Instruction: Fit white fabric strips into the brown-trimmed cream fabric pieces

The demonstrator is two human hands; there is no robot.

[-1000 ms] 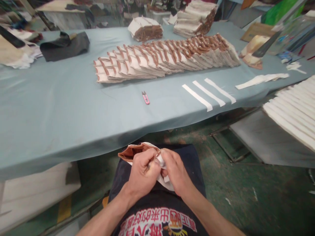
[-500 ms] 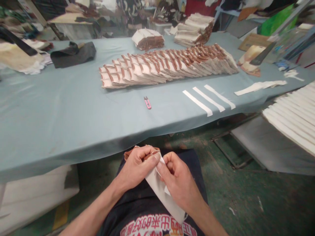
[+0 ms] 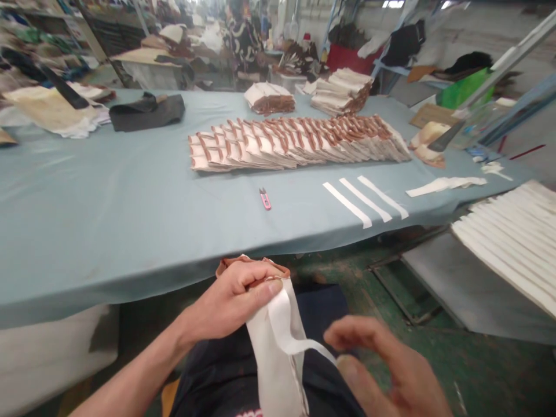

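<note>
In the head view, my left hand (image 3: 243,295) is closed on a cream cloth piece (image 3: 275,359) with a brown edge, held over my lap. Its thumb presses the upper end of a white strip (image 3: 280,321) against the cloth near the brown edge. From there the strip curls down and to the right. My right hand (image 3: 386,365), blurred, is to the right of the cloth with thumb and fingers apart. The strip's free end comes close to the right thumb; whether they touch is hard to make out.
On the blue-covered table (image 3: 143,214) lie pink thread snips (image 3: 264,199), several white strips (image 3: 347,204) and a long row of overlapping cream and brown pieces (image 3: 295,145). Stacked pieces (image 3: 269,97) and dark cloth (image 3: 147,113) lie behind. White slats (image 3: 512,226) stand at the right.
My right hand has come away from the cloth, down and to the right, and its fingers have parted. The white strip now shows hanging from under my left thumb. The view has tilted up.
</note>
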